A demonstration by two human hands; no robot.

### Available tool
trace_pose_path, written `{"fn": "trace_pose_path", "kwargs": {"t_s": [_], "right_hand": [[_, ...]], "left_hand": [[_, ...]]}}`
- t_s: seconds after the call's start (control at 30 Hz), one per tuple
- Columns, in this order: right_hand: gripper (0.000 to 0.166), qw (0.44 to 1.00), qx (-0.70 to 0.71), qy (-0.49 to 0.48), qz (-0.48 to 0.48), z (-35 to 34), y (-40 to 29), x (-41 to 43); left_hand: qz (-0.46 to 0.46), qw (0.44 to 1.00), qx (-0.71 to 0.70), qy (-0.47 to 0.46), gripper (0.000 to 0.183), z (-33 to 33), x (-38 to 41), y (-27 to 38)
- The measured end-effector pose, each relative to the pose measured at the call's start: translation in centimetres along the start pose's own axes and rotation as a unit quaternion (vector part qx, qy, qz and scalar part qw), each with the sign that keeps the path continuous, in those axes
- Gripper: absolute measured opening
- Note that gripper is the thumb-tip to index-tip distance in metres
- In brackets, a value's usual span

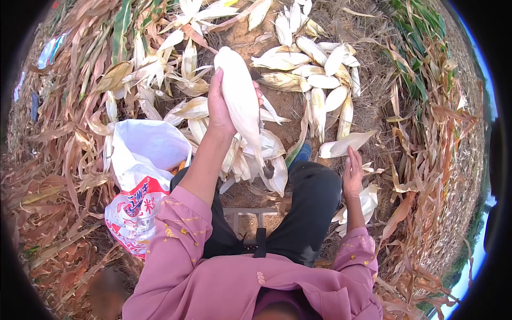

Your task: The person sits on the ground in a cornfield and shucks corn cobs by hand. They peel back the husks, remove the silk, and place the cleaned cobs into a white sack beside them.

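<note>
My left hand (220, 104) is closed around a large ear of corn in its pale husk (239, 88), held up in front of me with the tip pointing away. To the right, my right hand (352, 170) has its fingers extended at the edge of a loose pale husk leaf (346, 145); whether it grips the leaf or just touches it, I cannot tell. Beyond the hands lies a pile of unshucked ears (324, 82) on the soil. Torn husks (272, 148) lie between my feet. At my left knee stands a white woven sack (138, 160), its mouth gaping, with yellow corn (182, 165) just visible inside.
Dry cornstalks and leaves (72, 132) are heaped along the left, and more stalks, partly green (416, 52), line the right. More husks lie at the upper left. Part of a low seat or frame (250, 211) shows between my legs. A blue shoe (302, 154) rests by the husks.
</note>
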State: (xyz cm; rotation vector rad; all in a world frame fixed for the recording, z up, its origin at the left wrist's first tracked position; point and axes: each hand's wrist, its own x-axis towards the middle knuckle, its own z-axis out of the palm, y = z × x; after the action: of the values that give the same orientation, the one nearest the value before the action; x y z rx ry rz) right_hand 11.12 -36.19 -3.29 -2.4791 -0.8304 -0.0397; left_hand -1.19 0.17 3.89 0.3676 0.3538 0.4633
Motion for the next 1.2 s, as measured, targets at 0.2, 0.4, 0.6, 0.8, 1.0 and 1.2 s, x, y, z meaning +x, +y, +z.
{"fn": "trace_pose_path", "kwargs": {"t_s": [0.2, 0.4, 0.6, 0.8, 1.0, 1.2], "right_hand": [[0.032, 0.966, 0.191, -0.119, -0.127, 4.7, -14.4, 11.4], [0.034, 0.904, 0.294, -0.292, -0.102, 10.1, -21.1, 12.6], [0.05, 0.73, 0.574, -0.351, 0.116, 6.9, -23.4, 10.9], [0.059, 0.791, 0.512, -0.334, 0.026, 7.1, -25.1, 9.9], [0.048, 0.522, 0.688, -0.481, 0.152, 5.4, -23.9, 11.2], [0.055, 0.866, 0.415, -0.277, -0.003, 6.2, -23.7, 11.0]], "left_hand": [[0.028, 0.999, -0.03, -0.032, 0.067, -1.1, -0.4, 1.7], [0.05, 0.998, -0.048, -0.009, 0.063, -0.6, -0.7, 3.2], [0.09, 0.996, -0.001, -0.006, 0.051, -1.6, -0.5, 4.0], [0.152, 0.984, 0.068, 0.057, 0.044, -1.9, 0.5, 2.6], [0.052, 0.995, 0.053, -0.066, 0.061, -1.0, -0.7, 3.2], [0.118, 0.988, 0.056, -0.079, 0.07, 0.3, -0.8, 2.3]]}}
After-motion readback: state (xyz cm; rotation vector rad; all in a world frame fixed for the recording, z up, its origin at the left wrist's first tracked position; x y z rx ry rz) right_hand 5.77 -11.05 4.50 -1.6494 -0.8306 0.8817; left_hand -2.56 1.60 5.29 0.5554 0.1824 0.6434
